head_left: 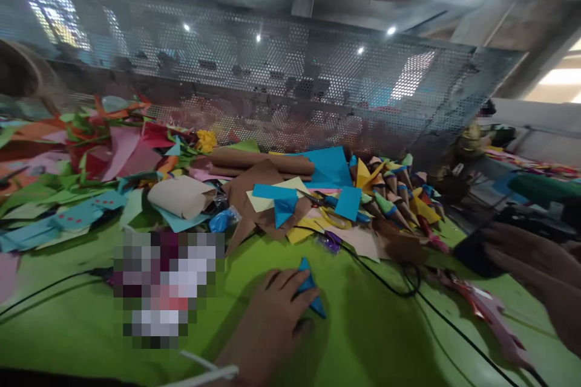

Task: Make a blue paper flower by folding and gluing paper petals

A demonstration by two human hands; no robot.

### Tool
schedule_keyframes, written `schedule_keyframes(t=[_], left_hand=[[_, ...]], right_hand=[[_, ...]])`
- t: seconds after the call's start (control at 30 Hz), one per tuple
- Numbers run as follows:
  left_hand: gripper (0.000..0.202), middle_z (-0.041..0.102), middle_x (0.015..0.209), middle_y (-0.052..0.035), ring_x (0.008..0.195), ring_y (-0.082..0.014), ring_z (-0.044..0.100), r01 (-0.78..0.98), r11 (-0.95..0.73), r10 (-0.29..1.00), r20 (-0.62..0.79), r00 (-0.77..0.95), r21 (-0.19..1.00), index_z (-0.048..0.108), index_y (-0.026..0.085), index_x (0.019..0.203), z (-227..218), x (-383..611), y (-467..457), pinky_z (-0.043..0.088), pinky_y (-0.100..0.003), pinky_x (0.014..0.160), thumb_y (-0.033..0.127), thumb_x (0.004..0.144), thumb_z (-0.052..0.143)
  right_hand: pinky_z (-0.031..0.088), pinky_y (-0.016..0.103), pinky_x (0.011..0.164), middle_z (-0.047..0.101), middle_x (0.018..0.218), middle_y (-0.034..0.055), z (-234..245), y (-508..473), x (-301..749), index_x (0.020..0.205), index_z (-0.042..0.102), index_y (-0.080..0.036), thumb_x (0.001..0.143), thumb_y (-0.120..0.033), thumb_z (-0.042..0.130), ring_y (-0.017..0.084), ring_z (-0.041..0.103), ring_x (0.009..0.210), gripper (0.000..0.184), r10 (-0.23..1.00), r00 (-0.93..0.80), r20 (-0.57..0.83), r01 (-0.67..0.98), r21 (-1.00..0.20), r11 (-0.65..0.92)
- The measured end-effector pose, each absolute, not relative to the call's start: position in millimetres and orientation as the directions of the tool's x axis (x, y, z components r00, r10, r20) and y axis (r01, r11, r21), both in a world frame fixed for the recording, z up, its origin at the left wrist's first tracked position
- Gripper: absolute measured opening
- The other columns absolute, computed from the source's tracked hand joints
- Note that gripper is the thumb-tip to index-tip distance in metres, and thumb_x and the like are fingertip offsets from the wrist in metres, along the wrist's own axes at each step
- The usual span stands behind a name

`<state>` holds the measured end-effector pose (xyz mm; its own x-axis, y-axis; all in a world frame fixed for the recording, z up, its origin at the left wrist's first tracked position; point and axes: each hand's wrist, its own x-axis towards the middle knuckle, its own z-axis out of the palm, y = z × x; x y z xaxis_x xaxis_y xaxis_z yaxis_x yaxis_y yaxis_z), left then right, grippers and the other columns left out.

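Note:
My left hand [284,299] rests low on the green tabletop, its fingers pressed over a small folded piece of blue paper [313,296] that pokes out in points above and below the fingertips. Off to the right, my right hand [521,257] is raised over the table with its fingers curled at a dark object [476,254]. Blur hides what that object is. Just below it lies a long pink tool with a cord, resembling a glue gun [494,320].
Coloured paper sheets and scraps [104,157] heap up along the back left. Brown paper cones with coloured tips [399,184] cluster at back right. Between them lie a brown roll [263,164] and blue sheets [329,166]. A black cable [447,320] crosses the green table [363,338]. A perforated metal screen [254,78] stands behind.

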<state>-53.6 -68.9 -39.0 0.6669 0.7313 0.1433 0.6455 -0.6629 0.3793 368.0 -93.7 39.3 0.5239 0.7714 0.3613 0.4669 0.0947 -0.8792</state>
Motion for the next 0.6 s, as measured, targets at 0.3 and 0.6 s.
schedule_keyframes(t=[0.3,0.6], left_hand=[[0.047,0.048,0.150,-0.0049,0.134,-0.0292,0.045,0.616,-0.682,0.712,0.166,0.682,0.395,0.051,0.031,0.137,-49,-52,-66,0.035,-0.053,0.111,0.043,0.092,0.056],[0.052,0.047,0.149,-0.0071,0.135,-0.0298,0.044,0.586,-0.698,0.686,0.149,0.712,0.412,0.045,0.032,0.143,-44,-54,-67,0.032,-0.056,0.112,0.043,0.093,0.053]], right_hand=[[0.054,0.042,0.086,0.060,0.133,0.0122,42,45,163,0.137,0.051,-0.023,0.074,-0.045,0.074,0.029,0.065,0.104,0.071,0.946,-0.257,0.195,0.716,-0.619,0.322],[0.049,0.041,0.089,0.072,0.106,0.0095,20,111,78,0.100,0.069,-0.019,0.080,-0.017,0.062,0.028,0.066,0.101,0.021,0.920,-0.305,0.246,0.749,-0.535,0.391]])
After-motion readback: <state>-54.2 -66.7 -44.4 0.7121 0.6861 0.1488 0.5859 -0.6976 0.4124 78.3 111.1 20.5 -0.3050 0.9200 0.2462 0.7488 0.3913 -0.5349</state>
